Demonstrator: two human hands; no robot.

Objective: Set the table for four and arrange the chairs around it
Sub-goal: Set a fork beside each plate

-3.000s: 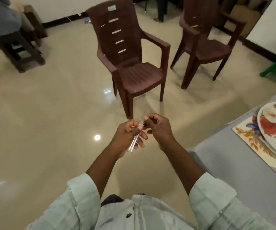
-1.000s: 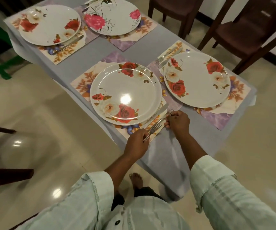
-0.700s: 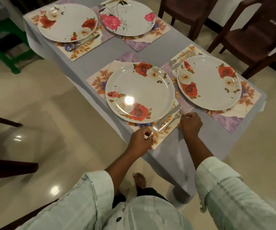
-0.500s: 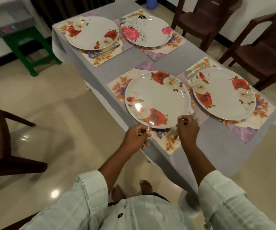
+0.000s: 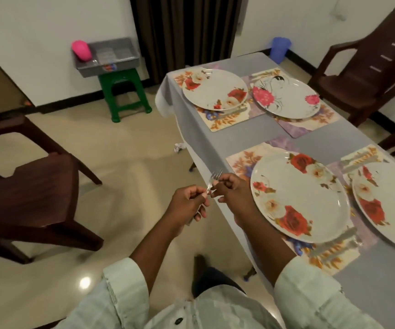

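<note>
Both hands up off the worktop [image 5: 251, 136] edge — left hand [image 5: 187, 206] fingers wrapped round the fork [image 5: 212, 182] handle, right hand [image 5: 233, 193] pinching near the tines.

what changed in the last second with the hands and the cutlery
Both hands lifted away from the near mat and now sit off the table edge; the left hand and right hand pinch a fork between them, prongs up. Cutlery now lies on the mat below the near plate, let go there. The four plates and mats stayed put.
</note>
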